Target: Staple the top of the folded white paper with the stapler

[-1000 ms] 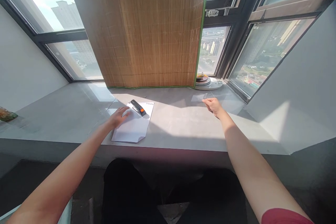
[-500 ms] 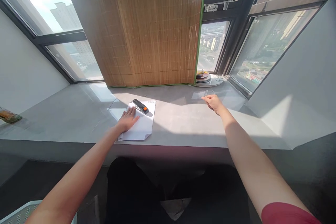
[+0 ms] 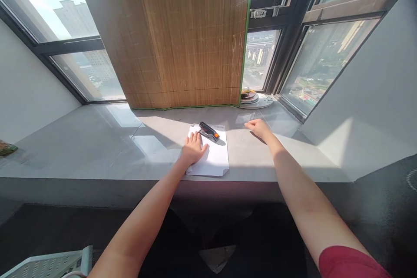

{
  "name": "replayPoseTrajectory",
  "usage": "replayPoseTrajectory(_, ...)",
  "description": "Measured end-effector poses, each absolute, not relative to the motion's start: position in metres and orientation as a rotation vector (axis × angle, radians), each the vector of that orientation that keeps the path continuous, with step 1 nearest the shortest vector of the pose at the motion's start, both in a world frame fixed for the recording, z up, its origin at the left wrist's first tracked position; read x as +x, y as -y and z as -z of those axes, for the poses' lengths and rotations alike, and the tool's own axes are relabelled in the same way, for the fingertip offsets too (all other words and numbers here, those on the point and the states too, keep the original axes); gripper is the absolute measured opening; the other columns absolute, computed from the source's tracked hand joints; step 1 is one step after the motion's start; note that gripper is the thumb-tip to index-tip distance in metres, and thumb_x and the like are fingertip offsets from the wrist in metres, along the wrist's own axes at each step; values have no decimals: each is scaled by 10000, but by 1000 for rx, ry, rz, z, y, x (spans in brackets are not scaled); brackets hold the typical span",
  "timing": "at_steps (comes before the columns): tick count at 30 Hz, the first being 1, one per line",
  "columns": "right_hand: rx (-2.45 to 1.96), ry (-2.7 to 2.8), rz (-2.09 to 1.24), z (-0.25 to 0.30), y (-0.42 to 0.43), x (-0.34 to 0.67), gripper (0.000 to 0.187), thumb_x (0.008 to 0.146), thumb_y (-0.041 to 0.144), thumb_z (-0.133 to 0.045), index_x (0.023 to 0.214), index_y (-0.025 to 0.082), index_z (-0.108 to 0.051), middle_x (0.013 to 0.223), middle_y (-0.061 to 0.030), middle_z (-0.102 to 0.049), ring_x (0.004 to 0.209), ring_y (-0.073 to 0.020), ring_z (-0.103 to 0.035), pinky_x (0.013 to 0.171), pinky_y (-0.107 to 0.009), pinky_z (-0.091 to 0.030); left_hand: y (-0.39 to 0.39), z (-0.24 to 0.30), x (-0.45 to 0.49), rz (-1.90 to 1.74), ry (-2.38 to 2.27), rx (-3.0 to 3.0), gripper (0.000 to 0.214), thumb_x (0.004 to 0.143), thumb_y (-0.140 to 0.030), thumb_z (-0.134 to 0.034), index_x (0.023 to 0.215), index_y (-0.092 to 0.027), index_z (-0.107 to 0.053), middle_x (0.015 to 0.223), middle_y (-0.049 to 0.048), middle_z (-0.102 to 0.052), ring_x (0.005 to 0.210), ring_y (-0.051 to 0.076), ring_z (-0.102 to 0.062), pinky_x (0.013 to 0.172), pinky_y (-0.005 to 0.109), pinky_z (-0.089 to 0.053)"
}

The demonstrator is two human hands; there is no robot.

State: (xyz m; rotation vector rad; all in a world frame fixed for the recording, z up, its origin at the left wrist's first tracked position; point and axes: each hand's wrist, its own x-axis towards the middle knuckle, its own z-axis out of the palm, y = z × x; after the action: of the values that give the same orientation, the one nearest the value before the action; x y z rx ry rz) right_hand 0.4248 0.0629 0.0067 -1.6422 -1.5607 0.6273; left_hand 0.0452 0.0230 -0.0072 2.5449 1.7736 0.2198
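White paper sheets [image 3: 213, 158] lie on the pale windowsill, with their lower right corner curled up. On their upper part rests a black stapler [image 3: 209, 132] with an orange patch. My left hand [image 3: 194, 150] is flat on the left side of the paper, fingers spread, with the fingertips close to the stapler. Off to the right, my right hand [image 3: 259, 129] is closed in a pinch just above the sill. What its fingertips hold, if anything, is too small to make out.
A brown bamboo blind [image 3: 189, 43] hangs behind the sill. Stacked plates [image 3: 250, 97] stand in the back right corner by the window. A colourful packet [image 3: 7, 148] is at the far left, and a pale plastic basket [image 3: 55, 263] sits low at the left.
My left hand has slid the paper and stapler to the right along the sill, toward my right hand. My right hand stays pinched in about the same place.
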Motion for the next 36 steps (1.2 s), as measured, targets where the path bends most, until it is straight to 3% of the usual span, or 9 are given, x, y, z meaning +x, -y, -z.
replayPoseTrajectory(4,-1802,1577,-477,-15,-65,406,490,826,413,-709,555,243,-338,537,43,-307,609,-139,-318,601,-302,-254,-18,4,47,-271,-1799,2550,825,1089,-565,-344,1720,-35,-348,1791,187,-268,1683,375,-242,1360,556,-234)
replayPoseTrajectory(6,-1864,1551,-433,-18,-65,386,470,863,464,-706,567,242,-416,537,25,-397,616,-157,-385,614,-302,-283,-16,2,46,-285,-1790,2543,816,1087,-557,-372,1709,-28,-370,1787,192,-282,1680,375,-253,1359,552,-239)
replayPoseTrajectory(10,-1538,1603,-546,-22,-52,336,488,1001,699,-526,912,243,-678,834,-27,-696,781,-203,-590,716,-303,-453,-17,0,46,-366,-1781,2515,796,1075,-537,-438,1693,-37,-405,1776,201,-315,1673,375,-274,1361,551,-236)
replayPoseTrajectory(12,-1351,1645,-583,-22,-44,314,517,978,730,-576,1084,242,-707,1002,-53,-750,903,-225,-644,811,-335,-511,-18,1,45,-412,-1774,2498,790,1065,-526,-472,1682,-35,-422,1771,207,-333,1671,375,-281,1364,545,-232)
replayPoseTrajectory(17,-1223,1913,-501,-17,-32,285,521,787,526,-904,1173,218,-739,1165,-92,-754,985,-244,-675,884,-368,-553,-21,6,42,-535,-1735,2452,806,1023,-535,-573,1653,-46,-456,1746,227,-387,1656,383,-318,1363,533,-243)
replayPoseTrajectory(22,-1261,1982,-425,-13,-31,282,311,887,313,-816,1178,209,-783,1143,-99,-763,998,-250,-695,927,-381,-557,-25,13,39,-661,-1715,2431,782,993,-543,-626,1625,-103,-490,1725,222,-430,1641,381,-353,1359,521,-258)
replayPoseTrajectory(27,-1242,1914,-511,-15,-28,298,364,917,211,-765,1276,248,-809,1175,-96,-779,1065,-258,-714,988,-378,-558,-27,14,38,-651,-1714,2433,778,996,-567,-614,1599,-88,-501,1712,227,-450,1634,373,-368,1352,513,-276)
replayPoseTrajectory(33,-1162,1913,-534,-22,-24,310,578,867,283,-837,1435,321,-737,1191,-69,-777,1106,-252,-699,1034,-415,-553,-26,16,38,-654,-1732,2437,748,1003,-582,-596,1582,-116,-510,1709,203,-465,1638,348,-362,1357,504,-270)
replayPoseTrajectory(36,-1140,1838,-419,-21,-27,315,357,888,325,-780,1235,272,-846,978,-60,-782,934,-237,-685,904,-385,-569,-26,14,37,-669,-1730,2425,726,996,-582,-604,1566,-141,-517,1706,193,-471,1637,336,-368,1358,498,-275)
